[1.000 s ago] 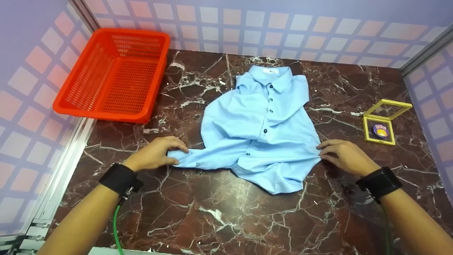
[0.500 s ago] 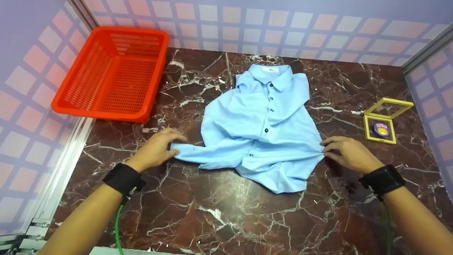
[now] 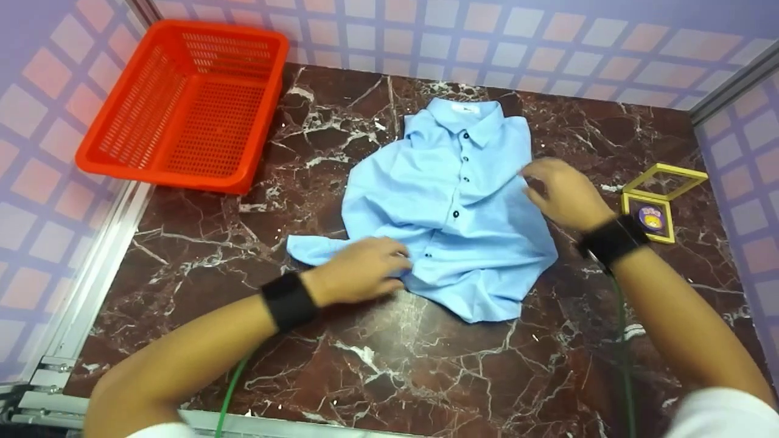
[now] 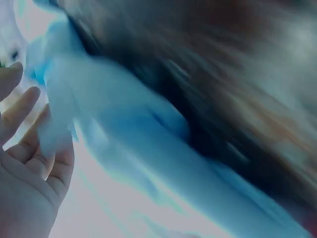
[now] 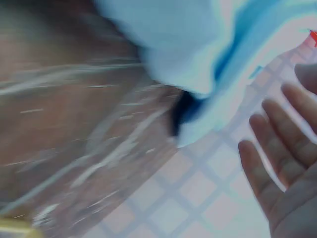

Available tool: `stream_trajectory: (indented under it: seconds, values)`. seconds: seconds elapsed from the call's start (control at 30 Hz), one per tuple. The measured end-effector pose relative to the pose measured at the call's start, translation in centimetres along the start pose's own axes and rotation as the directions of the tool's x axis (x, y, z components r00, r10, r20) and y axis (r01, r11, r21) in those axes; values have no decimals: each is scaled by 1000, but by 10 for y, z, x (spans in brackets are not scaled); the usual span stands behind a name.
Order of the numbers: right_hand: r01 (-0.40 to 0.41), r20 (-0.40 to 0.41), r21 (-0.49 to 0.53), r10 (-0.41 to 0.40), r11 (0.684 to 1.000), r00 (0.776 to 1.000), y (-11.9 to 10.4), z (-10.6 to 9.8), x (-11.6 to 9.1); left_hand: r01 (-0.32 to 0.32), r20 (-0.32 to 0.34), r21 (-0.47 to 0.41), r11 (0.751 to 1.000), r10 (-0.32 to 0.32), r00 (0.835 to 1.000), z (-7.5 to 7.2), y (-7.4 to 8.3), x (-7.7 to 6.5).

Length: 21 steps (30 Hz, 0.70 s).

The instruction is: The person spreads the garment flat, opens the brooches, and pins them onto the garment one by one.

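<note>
A light blue button-up shirt (image 3: 420, 176) lies face up, with its collar toward the back wall and dark buttons down its front. My left hand (image 3: 359, 271) is over the shirt's lower left part, fingers loosely bent around no cloth; the left wrist view is blurred. One sleeve end (image 3: 310, 248) sticks out to the left, past that hand. My right hand (image 3: 563, 191) hovers by the shirt's right side, near the folded sleeve. Its fingers (image 5: 270, 168) are spread and hold nothing in the right wrist view.
A red plastic basket (image 3: 258, 146) stands at the back left. A small yellow-framed case (image 3: 666, 228) is propped up at the right, with a round purple badge inside. Tiled walls enclose the dark marbled table (image 3: 450, 371), and a green cable (image 3: 231, 389) trails from my left wrist.
My left hand has left the sleeve end and moved right over the shirt. My right hand has let go of the right side edge and moved up toward the sleeve.
</note>
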State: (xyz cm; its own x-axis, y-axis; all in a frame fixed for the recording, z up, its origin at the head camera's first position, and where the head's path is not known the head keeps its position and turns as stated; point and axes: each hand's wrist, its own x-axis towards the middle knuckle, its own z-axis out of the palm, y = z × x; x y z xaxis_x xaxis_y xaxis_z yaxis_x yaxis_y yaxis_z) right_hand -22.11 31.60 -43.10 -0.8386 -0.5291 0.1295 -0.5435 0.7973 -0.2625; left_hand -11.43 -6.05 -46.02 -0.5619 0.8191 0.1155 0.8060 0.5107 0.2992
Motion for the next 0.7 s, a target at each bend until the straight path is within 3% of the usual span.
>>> stream_trajectory:
  seconds: [0.1,0.2,0.3,0.37,0.43,0.53,0.6,0.7]
  values:
    - [-18,-1,-22,18,1000,1000,-4,2,31,-53,17,33,998,53,998,9,17,21]
    - [-17,0,-49,17,999,1000,-6,7,55,-54,-79,65,996,59,995,12,31,36]
    - [-11,1,-65,11,998,1000,-6,12,73,-56,-192,79,995,70,979,12,41,51]
    - [-18,17,-70,19,997,1000,-5,15,83,-73,-199,76,994,86,976,11,48,61]
    - [-39,46,-67,42,997,998,-1,18,90,-102,-129,84,991,113,985,14,56,72]
    - [-100,103,-59,106,993,989,7,20,97,-149,44,125,981,145,989,23,69,90]
    - [-147,140,-51,153,988,978,14,20,99,-190,136,166,968,168,976,32,77,102]
    - [-203,194,-35,206,979,959,21,22,99,-256,216,191,947,214,953,44,88,119]
